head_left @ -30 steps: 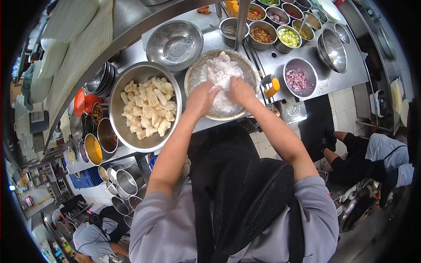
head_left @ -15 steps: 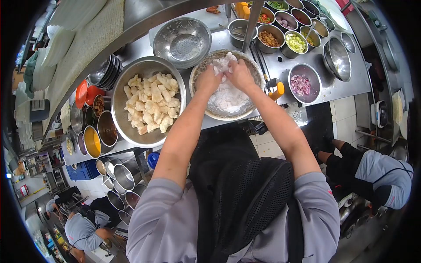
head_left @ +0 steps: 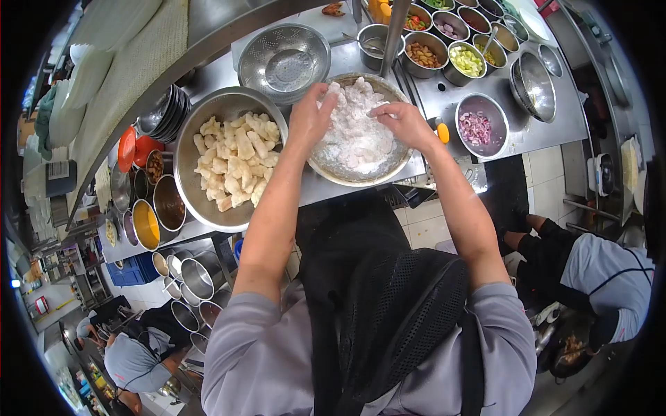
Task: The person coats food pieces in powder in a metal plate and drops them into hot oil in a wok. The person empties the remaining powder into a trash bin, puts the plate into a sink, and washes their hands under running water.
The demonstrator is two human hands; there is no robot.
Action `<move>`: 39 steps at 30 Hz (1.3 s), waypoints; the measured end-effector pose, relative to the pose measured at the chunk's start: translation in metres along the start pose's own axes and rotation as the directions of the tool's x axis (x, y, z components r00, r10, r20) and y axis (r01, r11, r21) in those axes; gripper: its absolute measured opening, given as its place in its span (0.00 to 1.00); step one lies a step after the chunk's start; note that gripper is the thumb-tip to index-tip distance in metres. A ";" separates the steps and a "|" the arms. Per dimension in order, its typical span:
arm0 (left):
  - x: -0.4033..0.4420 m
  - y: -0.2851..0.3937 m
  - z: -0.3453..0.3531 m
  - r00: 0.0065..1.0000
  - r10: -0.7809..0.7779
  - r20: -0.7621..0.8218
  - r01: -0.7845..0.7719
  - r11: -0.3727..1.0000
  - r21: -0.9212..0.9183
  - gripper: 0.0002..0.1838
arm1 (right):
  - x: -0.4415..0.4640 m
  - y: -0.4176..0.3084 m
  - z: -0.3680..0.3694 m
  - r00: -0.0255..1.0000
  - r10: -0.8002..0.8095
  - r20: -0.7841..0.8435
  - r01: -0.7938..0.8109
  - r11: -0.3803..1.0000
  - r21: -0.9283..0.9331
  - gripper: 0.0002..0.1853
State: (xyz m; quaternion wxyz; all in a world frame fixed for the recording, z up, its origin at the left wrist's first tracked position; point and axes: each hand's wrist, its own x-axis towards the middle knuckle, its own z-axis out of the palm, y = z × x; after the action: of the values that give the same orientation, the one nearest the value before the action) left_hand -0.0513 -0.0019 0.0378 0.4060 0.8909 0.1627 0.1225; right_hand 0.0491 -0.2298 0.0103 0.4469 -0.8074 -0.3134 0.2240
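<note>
A wide metal bowl with a flour-crusted rim holds white powder that looks like flour. Pale, flour-coated pieces are heaped toward its far side. At the left rim is my left hand, thumb and fingers apart, beside the heap. My right hand hangs over the right side of the bowl, its fingers bent toward the pieces with a gap at the thumb. I see nothing held in either hand. To the left, a large steel bowl contains many pale, coated chunks.
A perforated metal colander stands behind the bowls. On the right are a bowl of chopped red onion and several ingredient pots. A metal post rises close behind the flour bowl. Co-workers are at both sides.
My hands have moved apart, from together in the heap to opposite sides of the bowl. The floured pieces are now more exposed between them.
</note>
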 end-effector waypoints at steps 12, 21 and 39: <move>0.002 0.008 0.000 0.991 0.005 0.132 0.020 0.982 -0.186 0.20 | -0.017 0.008 0.064 0.974 0.111 0.200 -0.013 0.900 -0.436 0.21; -0.002 -0.016 0.016 0.977 -0.059 0.206 0.152 0.870 -0.469 0.19 | -0.032 -0.002 0.025 0.986 0.164 0.005 -0.164 0.984 0.068 0.24; 0.011 -0.020 -0.002 0.958 0.120 0.259 -0.033 0.948 -0.317 0.20 | -0.039 -0.022 0.039 0.952 0.225 -0.206 -0.169 0.952 0.257 0.22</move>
State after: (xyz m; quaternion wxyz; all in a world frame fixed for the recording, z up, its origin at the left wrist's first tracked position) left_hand -0.0460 0.0156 0.0243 0.5538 0.8304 0.0484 0.0374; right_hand -0.0097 -0.2257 0.0129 0.5485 -0.7965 -0.1475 0.2073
